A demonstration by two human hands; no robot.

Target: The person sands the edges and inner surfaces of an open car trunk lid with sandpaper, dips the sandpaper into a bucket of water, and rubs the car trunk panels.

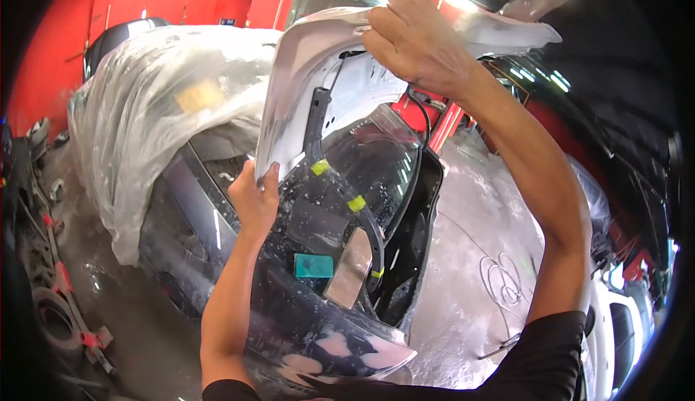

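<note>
My left hand [255, 197] pinches the trunk lid [288, 64] low; up and rightward, my right hand [418, 43] clasps its top edge.

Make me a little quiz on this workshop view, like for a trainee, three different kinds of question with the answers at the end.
1. Multiple choice: what do the left hand and the right hand both grip?
A) a coiled hose
B) a plastic sheet
C) a pale panel

2. True or false: in this view, the teal block lies to the left of the tan slab.

3. Fill in the blank: the dark curved strip has patches of ______ tape on it.

Key: 1. C; 2. True; 3. yellow
</note>
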